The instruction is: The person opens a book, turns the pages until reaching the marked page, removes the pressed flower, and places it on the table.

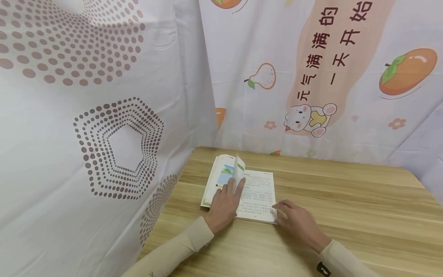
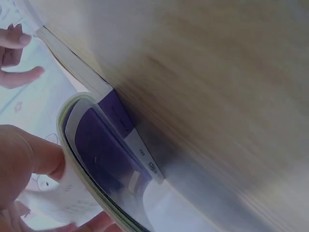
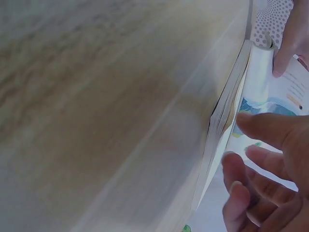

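Note:
An open book with printed text lies on the wooden table, its left side showing a blue and green picture. One raised page stands near the fold. My left hand holds this page low down, thumb on its right and fingers on its left. In the left wrist view the curved pages bend over a purple cover. My right hand is at the book's lower right edge, fingers apart and loosely bent. The right wrist view shows nothing held in it; whether a fingertip touches the page edge is unclear.
The wooden table extends to the right of the book. A white curtain with brown dots hangs close on the left. Behind the table hangs a fruit-patterned cloth. A dark band shows at the right sleeve.

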Demonstrator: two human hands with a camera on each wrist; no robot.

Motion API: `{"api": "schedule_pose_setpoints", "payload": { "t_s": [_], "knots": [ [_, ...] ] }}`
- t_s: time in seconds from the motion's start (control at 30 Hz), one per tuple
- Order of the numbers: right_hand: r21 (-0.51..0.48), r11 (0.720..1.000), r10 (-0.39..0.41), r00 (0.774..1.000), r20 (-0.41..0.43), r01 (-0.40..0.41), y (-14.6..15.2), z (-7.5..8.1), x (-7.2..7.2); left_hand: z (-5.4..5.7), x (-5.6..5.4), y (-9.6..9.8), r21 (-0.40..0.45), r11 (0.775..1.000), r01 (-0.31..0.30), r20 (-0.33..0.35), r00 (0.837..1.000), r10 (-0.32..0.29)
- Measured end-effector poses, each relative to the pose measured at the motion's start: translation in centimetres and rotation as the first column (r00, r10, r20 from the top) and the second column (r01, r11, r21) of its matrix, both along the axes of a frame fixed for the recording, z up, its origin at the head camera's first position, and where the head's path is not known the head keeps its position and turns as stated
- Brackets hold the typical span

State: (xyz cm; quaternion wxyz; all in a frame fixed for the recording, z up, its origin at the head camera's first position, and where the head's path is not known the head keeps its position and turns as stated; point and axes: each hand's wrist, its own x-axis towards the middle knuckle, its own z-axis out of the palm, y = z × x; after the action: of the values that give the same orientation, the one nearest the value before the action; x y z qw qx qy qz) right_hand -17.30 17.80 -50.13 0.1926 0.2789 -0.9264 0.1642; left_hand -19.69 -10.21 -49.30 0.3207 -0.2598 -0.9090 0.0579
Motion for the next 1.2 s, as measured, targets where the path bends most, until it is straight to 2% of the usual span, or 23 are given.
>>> {"api": "schedule_pose_setpoints", "payload": {
  "t_s": [0.17, 0.33, 0.43, 0.57, 0.73, 0.87, 0.93, 1.1, 1.2],
  "knots": [
    [0.049, 0.999, 0.007, 0.998, 0.057, -0.010, -0.21, -0.05, -0.02, 0.36, -0.04, -0.32, -0.006, 1.000, -0.014, 0.041, 0.999, 0.014],
    [0.092, 0.996, 0.011, 0.997, 0.081, -0.018, -0.21, -0.05, 0.04, 0.30, -0.13, -0.57, -0.038, 0.999, -0.012, 0.012, 1.000, 0.013],
    [0.109, 0.993, 0.030, 0.997, 0.072, -0.038, -0.10, -0.06, 0.03, 0.25, -0.14, -0.68, -0.058, 0.998, 0.004, -0.001, 1.000, -0.004],
    [0.115, 0.990, 0.076, 0.996, 0.049, -0.081, -0.01, -0.09, -0.01, 0.30, -0.03, -0.72, -0.077, 0.997, 0.030, 0.030, 0.999, -0.028],
    [0.126, 0.986, 0.118, 0.992, -0.036, -0.113, -0.15, -0.01, -0.09, 0.34, 0.10, -0.65, -0.099, 0.994, 0.044, 0.070, 0.997, -0.037],
    [0.132, 0.986, 0.113, 0.990, -0.086, -0.101, -0.34, 0.18, -0.25, 0.32, 0.08, -0.56, -0.096, 0.994, 0.049, 0.104, 0.994, -0.039],
    [0.138, 0.985, 0.115, 0.991, -0.074, -0.104, -0.35, 0.31, -0.35, 0.31, 0.12, -0.52, -0.088, 0.995, 0.054, 0.111, 0.993, -0.044],
    [0.174, 0.974, 0.148, 0.989, 0.003, -0.146, -0.22, 0.51, -0.64, 0.28, 0.28, -0.48, -0.089, 0.994, 0.059, 0.075, 0.996, -0.052],
    [0.186, 0.968, 0.175, 0.985, -0.006, -0.171, -0.26, 0.57, -0.83, 0.28, 0.27, -0.49, -0.098, 0.994, 0.044, 0.068, 0.997, -0.037]
  ]
}}
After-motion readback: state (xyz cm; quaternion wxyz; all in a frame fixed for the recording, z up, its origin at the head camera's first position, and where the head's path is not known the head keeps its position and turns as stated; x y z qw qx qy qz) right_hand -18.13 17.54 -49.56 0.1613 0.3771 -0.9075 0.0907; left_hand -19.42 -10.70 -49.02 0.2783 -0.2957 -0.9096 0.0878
